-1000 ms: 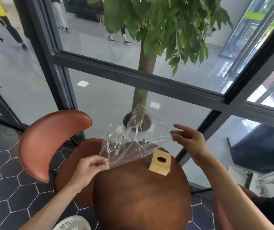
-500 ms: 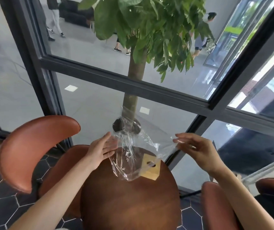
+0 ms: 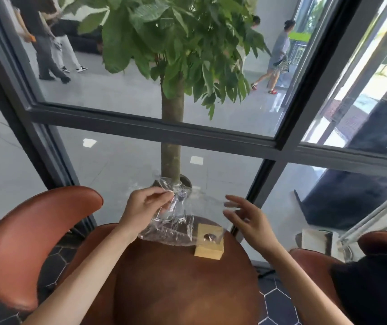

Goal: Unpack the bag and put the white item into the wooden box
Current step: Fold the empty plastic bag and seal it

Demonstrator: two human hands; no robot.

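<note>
One clear plastic bag (image 3: 171, 221) hangs from the person's left hand (image 3: 144, 207), which pinches the bag's upper end between thumb and fingertips above the far edge of the round wooden table (image 3: 183, 285). The bag's long axis runs roughly up and down, tilted a little, with the gathered top pointing up and away toward the window and the crumpled bottom resting on the tabletop. The film is see-through and wrinkled; whether the white item is inside cannot be told from this view.

The right hand (image 3: 246, 219) is to the right of the bag, fingers spread and slightly curled, gripping nothing solid that can be seen; a faint sheet of film seems to stretch toward it, but contact cannot be confirmed.

One small wooden box (image 3: 209, 241) sits on the far right part of the table, just beside the bag's bottom, with a round hole in its top face pointing upward. The bag's lower edge touches or slightly overlaps the box's left side.

Two brown chairs flank the table: one (image 3: 30, 242) to the left with a curved back, and another (image 3: 314, 266) to the right, partly hidden. Beyond the glass stands one potted tree (image 3: 172, 141).
</note>
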